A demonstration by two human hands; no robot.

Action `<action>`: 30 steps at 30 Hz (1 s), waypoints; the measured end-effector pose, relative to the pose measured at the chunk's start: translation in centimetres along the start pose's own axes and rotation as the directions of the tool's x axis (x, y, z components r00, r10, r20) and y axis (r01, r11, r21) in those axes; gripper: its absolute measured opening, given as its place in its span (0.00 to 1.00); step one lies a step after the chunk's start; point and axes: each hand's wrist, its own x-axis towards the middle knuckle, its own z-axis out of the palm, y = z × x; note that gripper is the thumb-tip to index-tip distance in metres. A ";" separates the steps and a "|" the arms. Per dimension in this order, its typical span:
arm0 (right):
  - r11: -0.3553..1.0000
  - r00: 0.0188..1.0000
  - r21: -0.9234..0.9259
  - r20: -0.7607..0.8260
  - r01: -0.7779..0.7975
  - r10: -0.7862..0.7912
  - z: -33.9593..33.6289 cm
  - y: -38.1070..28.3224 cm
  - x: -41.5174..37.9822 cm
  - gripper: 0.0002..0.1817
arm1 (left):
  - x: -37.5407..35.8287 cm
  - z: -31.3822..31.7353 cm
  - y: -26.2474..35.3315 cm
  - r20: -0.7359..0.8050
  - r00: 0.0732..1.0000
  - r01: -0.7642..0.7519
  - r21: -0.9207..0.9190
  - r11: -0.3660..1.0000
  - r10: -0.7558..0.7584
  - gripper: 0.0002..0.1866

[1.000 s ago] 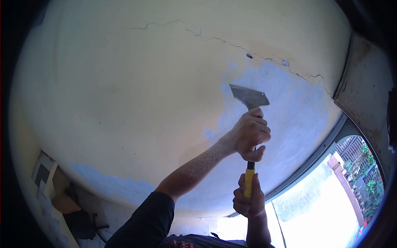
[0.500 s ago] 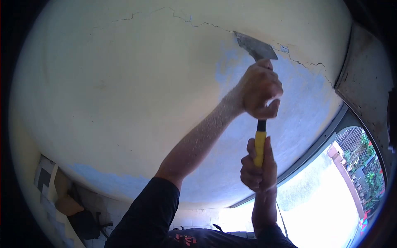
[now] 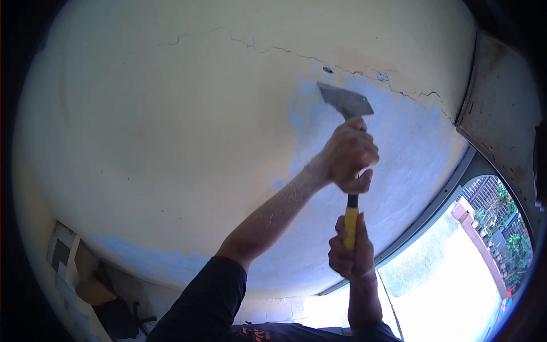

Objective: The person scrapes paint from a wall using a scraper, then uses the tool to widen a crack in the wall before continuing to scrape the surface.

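A scraper [image 3: 345,100] with a wide grey metal blade and a black-and-yellow handle points up against the cream wall [image 3: 188,125]. My left hand [image 3: 352,157] is wrapped round its shaft just below the blade. Lower down, my right hand [image 3: 351,251] grips the yellow end of the handle. The blade lies over a patch of exposed blue paint [image 3: 399,137], a little below a jagged crack [image 3: 290,52]. Between the blade's left corner and the crack shows a small dark hole or chip [image 3: 327,69]. Pale dust speckles my left forearm.
On the right are a brownish panel [image 3: 501,97] and a curved frame [image 3: 424,219] around a bright opening, with plants [image 3: 515,245] outside. A black chair [image 3: 117,316] stands at the lower left, and another blue strip [image 3: 148,251] runs low on the wall.
Both hands have drawn the scraper down, away from the crack. The small dark spot beside the crack, where the blade was, now shows. Both grips stay the same.
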 end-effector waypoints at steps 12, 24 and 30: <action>0.996 0.993 0.084 0.114 0.003 -0.013 -0.1 0.6 -2.2 0.26 | 0.2 0.0 2.5 -0.034 0.999 -0.021 -0.009 1.000 0.021 0.12; 0.998 0.996 0.041 0.071 0.053 -0.056 0.1 -1.8 0.2 0.26 | 2.1 0.0 -0.4 -0.040 0.999 -0.017 -0.008 1.000 0.017 0.12; 0.991 0.997 0.128 0.069 0.036 -0.046 -1.2 -0.4 -0.8 0.26 | 0.2 1.2 1.1 0.032 0.998 0.046 0.001 0.999 -0.046 0.12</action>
